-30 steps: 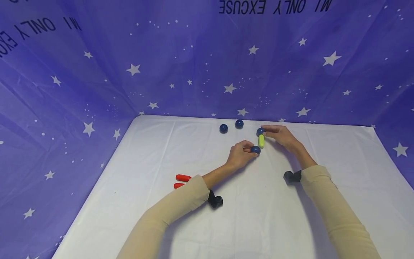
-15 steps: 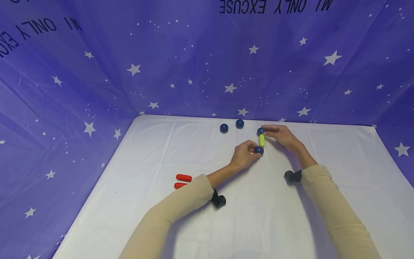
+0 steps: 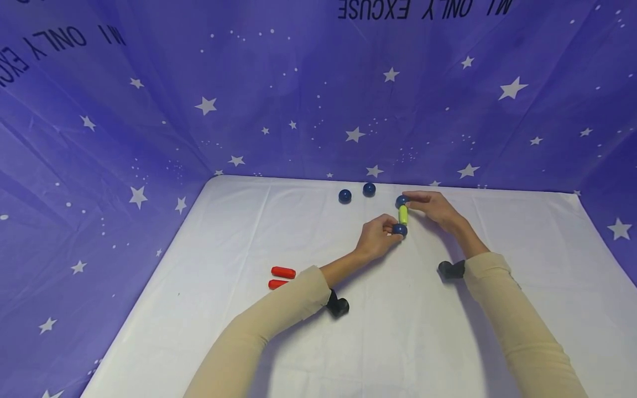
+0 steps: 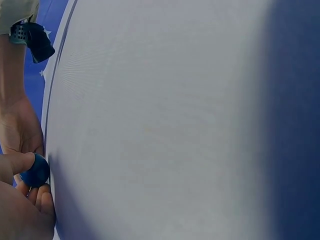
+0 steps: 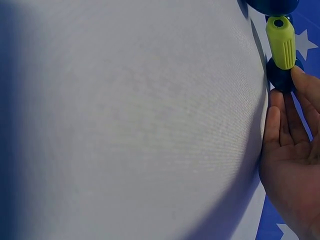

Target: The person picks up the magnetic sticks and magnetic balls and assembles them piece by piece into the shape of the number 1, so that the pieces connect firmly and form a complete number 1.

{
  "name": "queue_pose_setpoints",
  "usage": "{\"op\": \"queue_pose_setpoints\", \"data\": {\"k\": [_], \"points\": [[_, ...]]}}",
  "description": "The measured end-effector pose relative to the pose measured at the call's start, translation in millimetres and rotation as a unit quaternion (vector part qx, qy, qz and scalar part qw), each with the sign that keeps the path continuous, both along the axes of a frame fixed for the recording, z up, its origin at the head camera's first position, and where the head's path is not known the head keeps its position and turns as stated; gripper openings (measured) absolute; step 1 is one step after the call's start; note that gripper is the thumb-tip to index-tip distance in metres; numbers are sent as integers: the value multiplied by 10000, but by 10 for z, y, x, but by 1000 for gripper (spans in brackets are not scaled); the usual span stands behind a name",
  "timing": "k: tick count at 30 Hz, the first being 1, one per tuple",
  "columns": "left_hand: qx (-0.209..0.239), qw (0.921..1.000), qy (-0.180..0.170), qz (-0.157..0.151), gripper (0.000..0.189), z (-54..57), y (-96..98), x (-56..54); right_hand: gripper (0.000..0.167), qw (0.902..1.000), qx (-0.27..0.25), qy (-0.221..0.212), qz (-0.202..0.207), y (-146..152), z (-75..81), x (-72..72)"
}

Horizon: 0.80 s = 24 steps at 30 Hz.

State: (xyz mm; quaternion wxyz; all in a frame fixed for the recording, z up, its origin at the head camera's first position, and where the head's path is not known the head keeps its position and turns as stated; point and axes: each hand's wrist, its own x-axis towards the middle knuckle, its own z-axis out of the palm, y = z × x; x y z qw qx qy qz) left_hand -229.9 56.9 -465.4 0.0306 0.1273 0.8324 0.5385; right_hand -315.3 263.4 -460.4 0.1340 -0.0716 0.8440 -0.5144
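Far back on the table, my left hand (image 3: 375,240) pinches a glossy blue ball (image 3: 400,230) between thumb and fingers. A second blue ball (image 3: 402,201), a little farther back, is pinched by my right hand (image 3: 432,209). Between the two balls lies a short yellow-green rod (image 3: 403,215), its far end against the right hand's ball. In the right wrist view the ribbed rod (image 5: 282,44) shows a dark hole in its near end, close to the left hand's ball (image 5: 274,4); whether they touch I cannot tell. The left wrist view shows that ball (image 4: 36,172) under the thumb.
Two more blue balls (image 3: 345,196) stand at the table's back edge. Two red rods (image 3: 283,272) lie beside the left sleeve, one partly covered by it. Black wrist cameras (image 3: 451,270) stick out from both sleeves. A purple starred cloth (image 3: 298,99) hangs behind the white table.
My left hand has moved slightly right, bringing its ball in line with the near end of the yellow-green rod. The right hand stays nearly still on its ball.
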Motion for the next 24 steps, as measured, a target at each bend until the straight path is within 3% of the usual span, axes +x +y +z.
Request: {"op": "queue_pose_setpoints", "data": {"k": [24], "points": [[-306, 9992, 159, -179, 28, 20, 31, -53, 50, 10000, -44, 8, 45, -14, 19, -3]]}}
